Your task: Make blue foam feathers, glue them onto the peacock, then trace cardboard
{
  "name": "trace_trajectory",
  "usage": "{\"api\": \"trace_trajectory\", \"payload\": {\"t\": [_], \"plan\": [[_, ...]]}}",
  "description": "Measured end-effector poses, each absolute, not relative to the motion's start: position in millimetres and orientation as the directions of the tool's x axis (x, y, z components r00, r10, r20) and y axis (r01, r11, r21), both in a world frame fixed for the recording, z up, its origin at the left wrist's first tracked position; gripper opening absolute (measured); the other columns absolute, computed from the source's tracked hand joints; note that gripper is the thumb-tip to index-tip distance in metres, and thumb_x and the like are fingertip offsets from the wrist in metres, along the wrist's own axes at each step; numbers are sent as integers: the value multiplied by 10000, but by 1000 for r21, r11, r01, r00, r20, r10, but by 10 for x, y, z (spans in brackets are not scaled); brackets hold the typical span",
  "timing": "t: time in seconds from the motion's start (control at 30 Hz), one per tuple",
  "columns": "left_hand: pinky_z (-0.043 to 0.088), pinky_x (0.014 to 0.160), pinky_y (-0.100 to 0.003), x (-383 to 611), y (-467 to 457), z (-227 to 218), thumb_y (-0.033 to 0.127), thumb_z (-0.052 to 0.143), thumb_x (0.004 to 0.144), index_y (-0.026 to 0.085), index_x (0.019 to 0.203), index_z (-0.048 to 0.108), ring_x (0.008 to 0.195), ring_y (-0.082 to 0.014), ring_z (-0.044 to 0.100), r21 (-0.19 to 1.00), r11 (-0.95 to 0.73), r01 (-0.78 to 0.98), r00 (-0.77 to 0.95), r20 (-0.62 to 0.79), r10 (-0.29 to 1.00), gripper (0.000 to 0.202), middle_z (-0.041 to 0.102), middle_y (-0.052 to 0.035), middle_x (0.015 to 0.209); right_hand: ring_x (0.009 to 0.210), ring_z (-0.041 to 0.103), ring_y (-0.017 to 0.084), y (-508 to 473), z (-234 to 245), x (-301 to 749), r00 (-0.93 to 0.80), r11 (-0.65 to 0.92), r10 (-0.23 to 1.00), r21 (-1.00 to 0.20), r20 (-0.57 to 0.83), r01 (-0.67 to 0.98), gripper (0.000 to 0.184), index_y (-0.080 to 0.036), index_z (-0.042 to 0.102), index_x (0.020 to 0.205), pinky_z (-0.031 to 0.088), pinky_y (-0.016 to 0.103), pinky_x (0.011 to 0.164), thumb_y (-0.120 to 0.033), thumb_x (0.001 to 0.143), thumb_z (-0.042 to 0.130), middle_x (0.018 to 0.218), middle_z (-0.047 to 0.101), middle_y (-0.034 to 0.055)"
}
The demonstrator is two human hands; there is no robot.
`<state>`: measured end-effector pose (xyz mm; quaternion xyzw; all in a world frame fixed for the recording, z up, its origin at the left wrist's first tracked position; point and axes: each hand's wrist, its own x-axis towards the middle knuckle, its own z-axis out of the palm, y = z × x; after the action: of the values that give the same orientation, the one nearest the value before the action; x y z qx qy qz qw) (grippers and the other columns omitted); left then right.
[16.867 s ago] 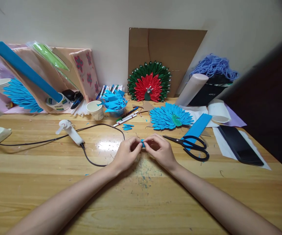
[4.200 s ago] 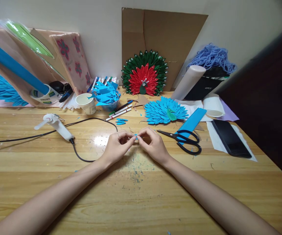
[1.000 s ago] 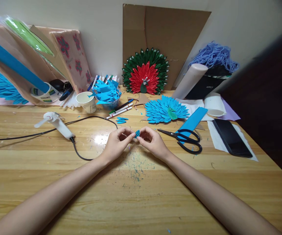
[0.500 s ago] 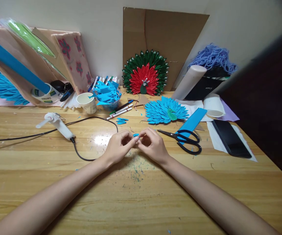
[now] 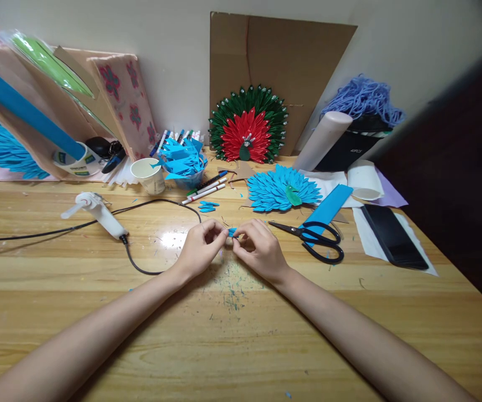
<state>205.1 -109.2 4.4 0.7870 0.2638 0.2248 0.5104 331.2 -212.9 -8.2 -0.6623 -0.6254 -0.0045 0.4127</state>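
My left hand (image 5: 201, 250) and my right hand (image 5: 258, 249) meet just above the wooden table (image 5: 241, 335), fingertips pinched together on a small blue paper piece (image 5: 232, 231). Only a sliver of the piece shows between the fingers. A few finished blue petals (image 5: 206, 207) lie on the table just beyond my left hand. Behind my right hand lies a blue paper peacock fan (image 5: 283, 188).
Black scissors (image 5: 317, 240) lie on a blue strip (image 5: 328, 207) to the right. A white glue gun (image 5: 99, 215) with a black cord (image 5: 140, 269) sits at left. A paper cup (image 5: 149, 175), a bowl of blue cut-outs (image 5: 182, 161), markers (image 5: 205, 192), a red-green fan (image 5: 248, 124) and a black phone (image 5: 394, 236) ring the area.
Both hands have kept pinching the blue piece in the same spot; the fingers shifted slightly and the piece now shows less than a second ago.
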Motion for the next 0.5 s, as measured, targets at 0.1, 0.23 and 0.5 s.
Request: {"api": "trace_trajectory", "payload": {"t": [0.1, 0.23, 0.5], "plan": [[359, 532, -222, 2050, -1079, 35, 303, 526, 792, 148, 689, 570, 555, -110, 489, 936, -296, 189, 748, 58, 661, 191, 576, -2, 619, 780, 526, 194, -2135, -77, 3317, 218, 118, 821, -531, 528, 839, 90, -217, 553, 792, 424, 322, 711, -138, 792, 511, 767, 583, 40], [377, 552, -228, 2053, -1061, 2, 301, 540, 781, 148, 668, 567, 567, -112, 496, 951, -253, 179, 730, 44, 682, 192, 563, 2, 615, 794, 523, 197, -2148, -73, 3316, 213, 114, 815, -510, 539, 852, 86, -218, 569, 781, 430, 329, 724, -145, 794, 525, 778, 589, 45], [386, 503, -207, 1972, -1005, 77, 327, 561, 759, 160, 657, 536, 513, -98, 493, 987, -106, 125, 661, -4, 750, 197, 542, 25, 572, 797, 521, 201, -2145, -71, 3312, 199, 142, 818, -524, 540, 840, 58, -221, 575, 782, 432, 334, 710, -170, 794, 550, 785, 582, 45]]}}
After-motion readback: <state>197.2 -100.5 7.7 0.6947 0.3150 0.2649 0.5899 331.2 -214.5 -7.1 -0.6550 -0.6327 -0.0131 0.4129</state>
